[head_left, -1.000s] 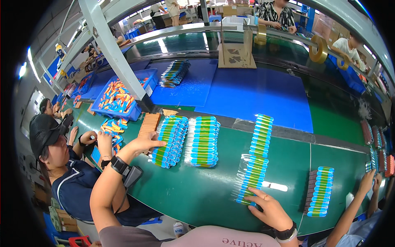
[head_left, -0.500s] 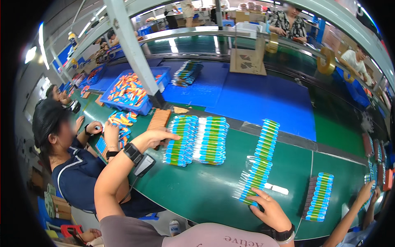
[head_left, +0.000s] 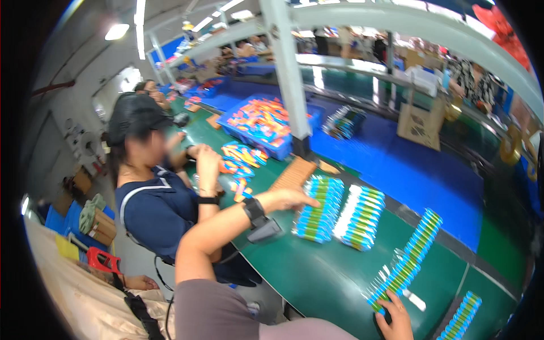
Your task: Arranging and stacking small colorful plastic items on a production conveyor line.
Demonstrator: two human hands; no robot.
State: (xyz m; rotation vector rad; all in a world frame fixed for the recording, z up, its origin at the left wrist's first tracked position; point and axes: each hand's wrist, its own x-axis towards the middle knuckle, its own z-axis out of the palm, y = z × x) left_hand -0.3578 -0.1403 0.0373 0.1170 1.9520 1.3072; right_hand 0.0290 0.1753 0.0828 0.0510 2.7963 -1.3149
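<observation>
Two side-by-side piles of slim plastic-wrapped packets, blue with green middles, lie on the green tabletop. My left hand (head_left: 290,199) grips the edge of the left pile of packets (head_left: 321,211), its index finger reaching over the top. Beside it, the right pile of packets (head_left: 361,218) is untouched. A long overlapping row of the same packets (head_left: 412,252) slants across the table at the right. My right hand (head_left: 396,320) has thumb and fingers around the near end of that row. Next to the row is a small white strip (head_left: 416,300).
A co-worker in a dark cap (head_left: 139,116) works at the left beside loose orange and blue pieces (head_left: 241,161). Behind are a heaped blue bin (head_left: 277,150), a metal post (head_left: 289,85) and a brown ribbed block (head_left: 293,174). Another packet row (head_left: 462,320) lies far right.
My view has swung left, so everything appears shifted to the right and tilted. Both hands stay at the same packets; the far-right worker's hands have left the picture.
</observation>
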